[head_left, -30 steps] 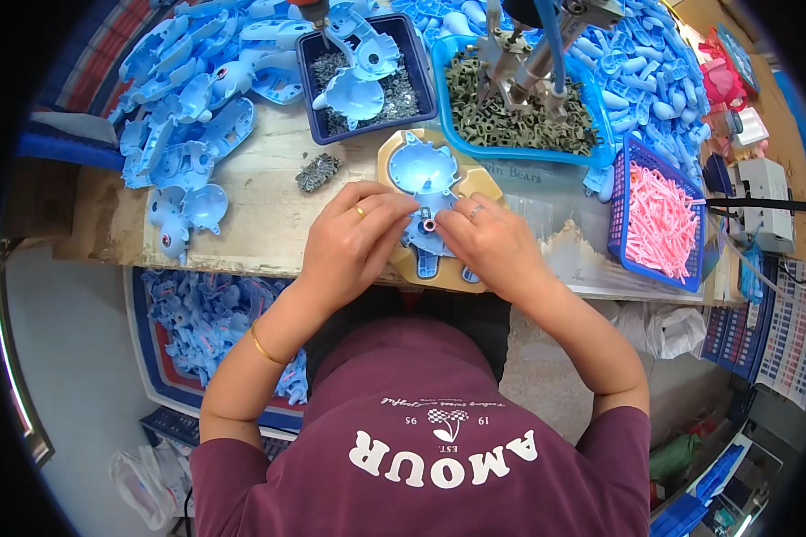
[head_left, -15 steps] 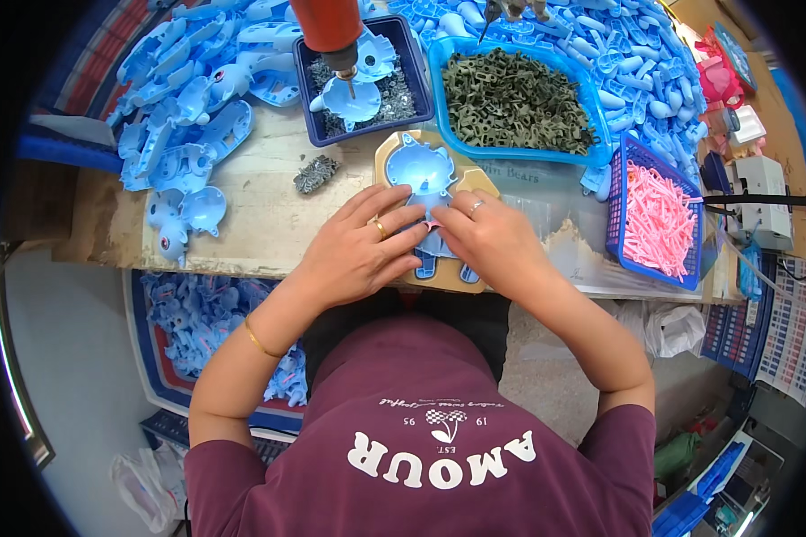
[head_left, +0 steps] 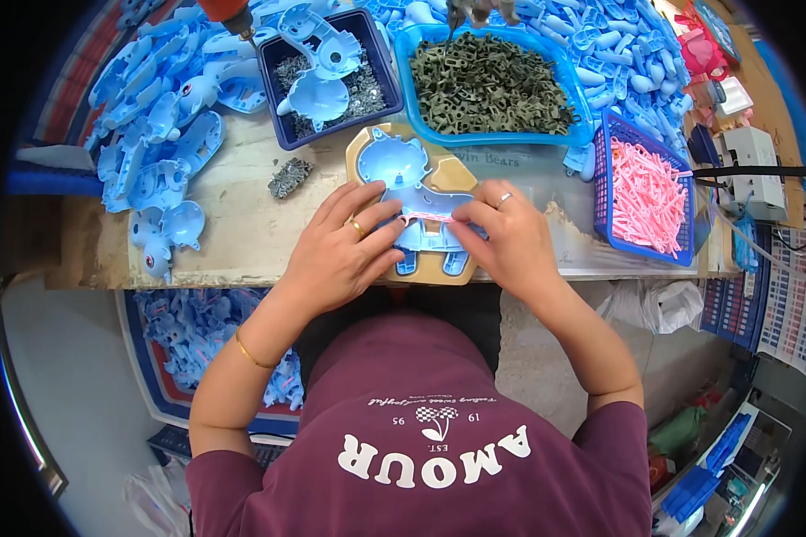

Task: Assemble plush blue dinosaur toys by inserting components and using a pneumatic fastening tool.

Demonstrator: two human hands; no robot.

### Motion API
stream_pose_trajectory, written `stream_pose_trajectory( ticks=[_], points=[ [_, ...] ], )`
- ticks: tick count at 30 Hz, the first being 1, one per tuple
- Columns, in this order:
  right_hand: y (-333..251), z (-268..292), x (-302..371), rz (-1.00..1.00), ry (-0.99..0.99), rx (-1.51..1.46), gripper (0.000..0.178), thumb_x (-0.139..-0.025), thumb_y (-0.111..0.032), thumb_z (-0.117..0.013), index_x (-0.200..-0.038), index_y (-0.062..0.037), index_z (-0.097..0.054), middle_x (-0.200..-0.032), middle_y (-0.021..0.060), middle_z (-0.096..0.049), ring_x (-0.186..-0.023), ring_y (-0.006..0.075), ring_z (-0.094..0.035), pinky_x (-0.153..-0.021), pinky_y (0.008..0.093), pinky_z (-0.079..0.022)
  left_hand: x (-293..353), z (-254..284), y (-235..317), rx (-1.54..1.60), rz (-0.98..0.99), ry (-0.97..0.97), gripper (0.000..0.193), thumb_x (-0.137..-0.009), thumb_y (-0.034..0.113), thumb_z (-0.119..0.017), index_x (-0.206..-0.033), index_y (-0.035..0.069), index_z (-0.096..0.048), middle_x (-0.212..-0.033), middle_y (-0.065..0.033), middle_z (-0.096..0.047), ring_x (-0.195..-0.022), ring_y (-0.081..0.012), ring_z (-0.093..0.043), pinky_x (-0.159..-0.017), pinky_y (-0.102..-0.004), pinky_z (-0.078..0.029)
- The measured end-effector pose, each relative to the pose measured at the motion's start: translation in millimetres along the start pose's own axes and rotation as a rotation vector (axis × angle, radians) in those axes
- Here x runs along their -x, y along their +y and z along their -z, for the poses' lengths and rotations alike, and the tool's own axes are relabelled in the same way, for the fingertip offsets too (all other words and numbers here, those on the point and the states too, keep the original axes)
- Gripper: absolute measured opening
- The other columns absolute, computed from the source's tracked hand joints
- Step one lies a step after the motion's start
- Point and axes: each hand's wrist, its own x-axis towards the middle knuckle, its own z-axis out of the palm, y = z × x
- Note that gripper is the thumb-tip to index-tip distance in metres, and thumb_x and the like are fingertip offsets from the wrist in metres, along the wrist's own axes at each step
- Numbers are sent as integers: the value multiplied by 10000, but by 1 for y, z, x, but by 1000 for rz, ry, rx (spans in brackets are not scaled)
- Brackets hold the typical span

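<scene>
A light-blue plastic animal shell half (head_left: 392, 161) lies hollow side up in a tan holding block (head_left: 443, 168). Across its body runs a thin pink plastic strip (head_left: 432, 217). My left hand (head_left: 345, 237) lies along the shell's left side, fingers stretched and slightly apart, the tips at the strip's left end. With thumb and forefinger pinched at the strip's right end, my right hand (head_left: 510, 237) covers part of the shell's right side. Its other fingers are curled.
An orange-red power screwdriver (head_left: 228, 13) hangs above a dark blue screw bin (head_left: 288, 141) with blue shells on it. Behind are a tub of dark green parts (head_left: 493, 85) and heaps of blue shells (head_left: 166, 89). A basket (head_left: 603, 192) of pink strips stands right; a screw clump (head_left: 290, 178) lies left.
My right hand has shifted right across the shell, and more of the pink strip now shows between my hands. The screwdriver has swung to the upper left. The whole view has shifted slightly.
</scene>
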Motion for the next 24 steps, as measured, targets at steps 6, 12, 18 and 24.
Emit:
stream_pose_trajectory(
  ticks=[6, 12, 18, 24],
  points=[
    [-3, 10, -12, 12, -120, 114, 101, -756, -158, -766, -770, -79, -704, -792, 52, -596, -825, 265, -607, -696, 407, -478, 1, -2, 0, 12, 14, 40, 314, -844, 208, -699, -1131, 82, -673, -1288, -54, -599, -1294, -316, -478, -1100, -485, -382],
    [-6, 9, -13, 26, -184, 189, 138, -761, -207, -762, -765, -81, -707, -756, 60, -624, -747, 271, -618, -680, 421, -483, 1, -3, 0, 36, -7, 94, 290, -838, 208, -708, -1096, 77, -680, -1258, -55, -615, -1270, -311, -498, -1086, -484, -399],
    [-36, 28, -50, -9, -330, -33, 285, -803, -223, -761, -1050, -96, -701, -824, 75, -660, -762, 261, -636, -686, 397, -500, 2, 2, -5, 105, 6, 139, 290, -853, 195, -694, -1108, 61, -659, -1221, -89, -619, -1230, -313, -530, -1056, -452, -429],
    [-95, 45, -179, 410, 568, -333, 539, -875, -231, -750, -1327, -20, -546, -1148, 116, -649, -1026, 186, -644, -904, 337, -502, -21, 29, -28, -14, 220, 459, 136, -842, 71, -659, -976, 59, -640, -935, -77, -663, -890, -293, -603, -735, -379, -504]
  ],
)
